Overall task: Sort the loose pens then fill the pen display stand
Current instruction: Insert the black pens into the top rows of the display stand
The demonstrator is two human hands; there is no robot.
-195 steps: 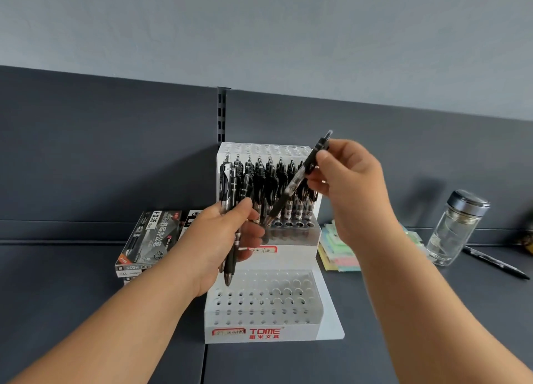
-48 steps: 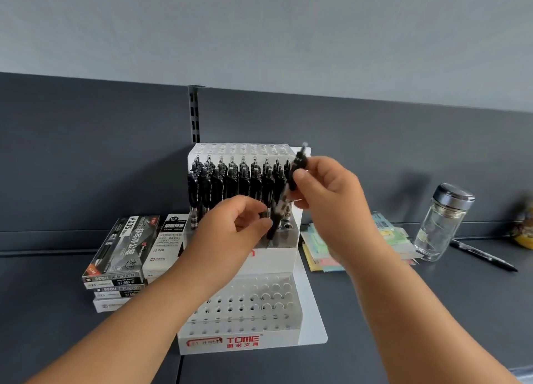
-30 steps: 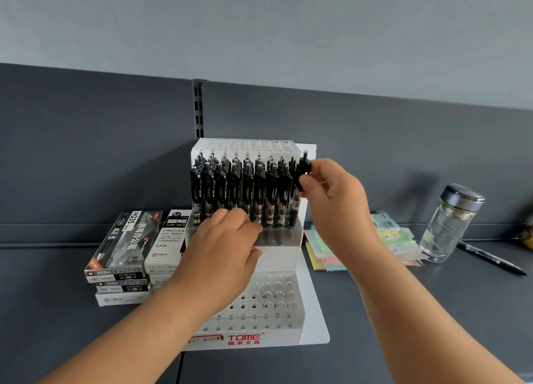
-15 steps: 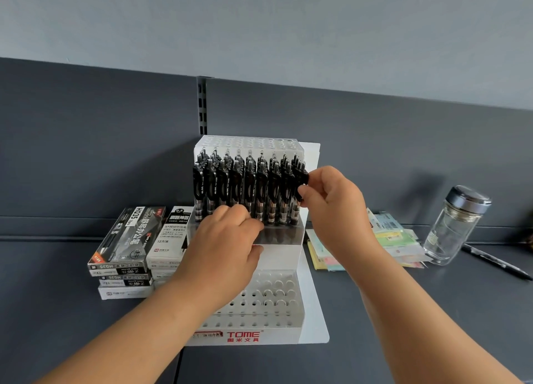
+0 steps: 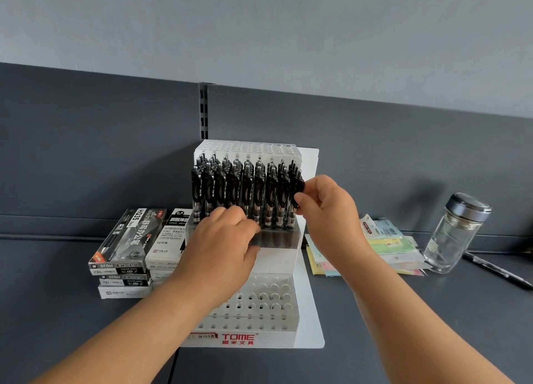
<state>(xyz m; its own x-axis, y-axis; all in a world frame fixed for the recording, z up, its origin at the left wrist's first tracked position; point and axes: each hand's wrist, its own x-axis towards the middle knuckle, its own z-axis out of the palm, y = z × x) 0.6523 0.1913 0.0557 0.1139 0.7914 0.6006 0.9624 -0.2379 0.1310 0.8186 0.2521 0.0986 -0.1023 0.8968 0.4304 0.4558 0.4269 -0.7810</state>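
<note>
1. The right hand's thumb and forefinger tips (image 5: 301, 202) are curled in a pinch on the black upper end of the rightmost pen (image 5: 292, 217), which stands upright in the middle tier.
2. The right hand (image 5: 326, 213) sits at 3 o'clock from the pen row, with its forearm running down to about 5 o'clock.
3. The left hand (image 5: 225, 239) lies at 6 o'clock from the row, knuckles up and fingers curled against the foot of the pens. Its fingertips are hidden, so I cannot tell whether they hold anything.
4. The row of black pens (image 5: 239, 190) fills the middle tier of the white pen display stand (image 5: 277, 297), all upright and packed close together.
5. Rows of round holes show in the tier at 12 o'clock behind the pens and in the lower tier at 6 o'clock.
6. A stack of pen boxes (image 5: 127, 248) lies just beside the stand at 9 o'clock.
7. At 3 o'clock lies a pile of coloured paper slips (image 5: 386, 245). Beyond it stands a glass jar (image 5: 455, 233) with a dark lid.
8. A loose pen (image 5: 496, 271) lies flat on the dark shelf (image 5: 57, 311), at 5 o'clock from the jar.
</note>
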